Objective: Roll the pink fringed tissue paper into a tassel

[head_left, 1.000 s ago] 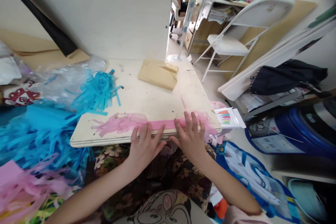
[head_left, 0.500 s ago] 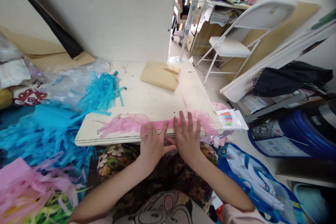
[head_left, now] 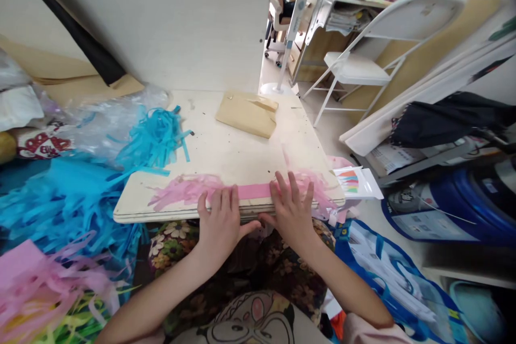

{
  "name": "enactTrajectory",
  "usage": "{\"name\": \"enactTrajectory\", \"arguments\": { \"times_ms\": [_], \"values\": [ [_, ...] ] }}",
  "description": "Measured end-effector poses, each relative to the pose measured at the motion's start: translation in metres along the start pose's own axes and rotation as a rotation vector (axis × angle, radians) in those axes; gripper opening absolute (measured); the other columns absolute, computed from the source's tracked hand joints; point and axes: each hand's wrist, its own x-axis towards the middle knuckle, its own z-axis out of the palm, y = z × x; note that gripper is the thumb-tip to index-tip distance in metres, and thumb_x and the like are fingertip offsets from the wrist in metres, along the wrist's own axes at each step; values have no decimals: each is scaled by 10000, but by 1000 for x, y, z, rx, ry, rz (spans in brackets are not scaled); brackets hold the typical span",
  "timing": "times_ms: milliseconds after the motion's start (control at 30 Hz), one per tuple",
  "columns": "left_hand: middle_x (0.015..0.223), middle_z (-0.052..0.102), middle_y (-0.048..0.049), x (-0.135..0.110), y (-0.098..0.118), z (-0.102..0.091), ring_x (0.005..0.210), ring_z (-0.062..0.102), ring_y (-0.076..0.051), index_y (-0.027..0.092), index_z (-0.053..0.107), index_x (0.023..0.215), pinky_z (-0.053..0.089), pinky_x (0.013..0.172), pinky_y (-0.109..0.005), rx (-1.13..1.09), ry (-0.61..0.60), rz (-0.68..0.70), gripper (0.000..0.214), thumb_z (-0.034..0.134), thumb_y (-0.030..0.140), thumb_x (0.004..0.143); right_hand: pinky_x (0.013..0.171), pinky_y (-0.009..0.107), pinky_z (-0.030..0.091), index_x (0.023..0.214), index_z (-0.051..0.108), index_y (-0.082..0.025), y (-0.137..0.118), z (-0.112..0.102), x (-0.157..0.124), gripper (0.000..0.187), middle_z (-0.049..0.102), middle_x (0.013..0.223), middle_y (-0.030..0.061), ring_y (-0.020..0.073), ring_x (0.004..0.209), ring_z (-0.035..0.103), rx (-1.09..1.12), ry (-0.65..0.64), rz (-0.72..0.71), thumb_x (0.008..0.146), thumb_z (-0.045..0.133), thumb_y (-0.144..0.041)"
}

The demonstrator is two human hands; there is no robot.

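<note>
A strip of pink fringed tissue paper point(head_left: 253, 191) lies along the near edge of a low cream table point(head_left: 226, 156). My left hand point(head_left: 221, 223) rests flat on its left part, fingers over the table edge. My right hand point(head_left: 291, 209) presses flat on the right part, fingers spread on the pink fringe. Neither hand grips the paper; both lie on top of it.
Blue tissue fringe point(head_left: 151, 137) spills over the table's left side onto a big blue pile point(head_left: 52, 199). A brown paper packet point(head_left: 246, 113) lies at the far side. Pink fringe point(head_left: 36, 285) sits bottom left. A white folding chair point(head_left: 355, 67) and blue bags point(head_left: 439, 209) stand right.
My left hand slid a little left along the pink strip and my right hand shifted slightly right, so the hands have drawn apart after being close together half a second ago.
</note>
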Motion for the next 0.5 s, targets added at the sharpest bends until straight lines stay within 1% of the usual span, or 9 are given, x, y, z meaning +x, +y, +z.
{"name": "enactTrajectory", "arguments": {
  "times_ms": [100, 200, 267, 333, 433, 500],
  "values": [
    [1047, 545, -188, -1, 4, 5, 932, 478, -284, 61, 464, 1108, 197, 877, -494, -40, 66, 27, 592, 399, 504, 721, 920, 596, 16, 1137, 429, -95, -2, -2, -3, 618, 280, 1305, 141, 302, 1224, 81, -8, -6, -12, 712, 400, -543],
    [1145, 504, -113, -3, 4, 14, 1015, 455, -230, 157, 444, 1138, 107, 946, -481, -94, 117, 165, 439, 373, 397, 777, 925, 592, 7, 1125, 447, -104, -1, -5, -6, 551, 293, 1303, 124, 288, 1220, 112, -22, -7, -29, 752, 365, -501],
    [1149, 507, -72, -4, 3, 18, 1041, 447, -196, 183, 455, 1125, 76, 974, -459, -117, 118, 265, 373, 357, 334, 799, 924, 594, -2, 1119, 455, -114, 0, -6, -9, 543, 300, 1302, 109, 286, 1219, 120, -31, -7, -32, 755, 356, -505],
    [1125, 527, -63, -6, 0, 21, 1031, 462, -180, 162, 478, 1100, 95, 986, -430, -122, 118, 305, 343, 360, 288, 804, 923, 596, -10, 1120, 456, -119, 2, -7, -12, 562, 309, 1299, 98, 289, 1217, 121, -33, -10, -34, 741, 368, -525],
    [1079, 559, -66, -8, -5, 24, 996, 495, -174, 132, 512, 1055, 181, 969, -392, -109, 161, 301, 305, 392, 228, 792, 926, 593, -5, 1112, 463, -112, 3, -9, -14, 573, 323, 1292, 93, 295, 1211, 135, -24, -17, -31, 722, 403, -528],
    [1045, 581, -64, -9, -7, 24, 971, 513, -171, 131, 532, 1025, 244, 936, -365, -96, 199, 303, 278, 413, 191, 780, 929, 588, 10, 1095, 478, -108, 2, -9, -13, 544, 333, 1286, 101, 295, 1205, 151, -18, -7, -20, 730, 412, -505]
  ]
}}
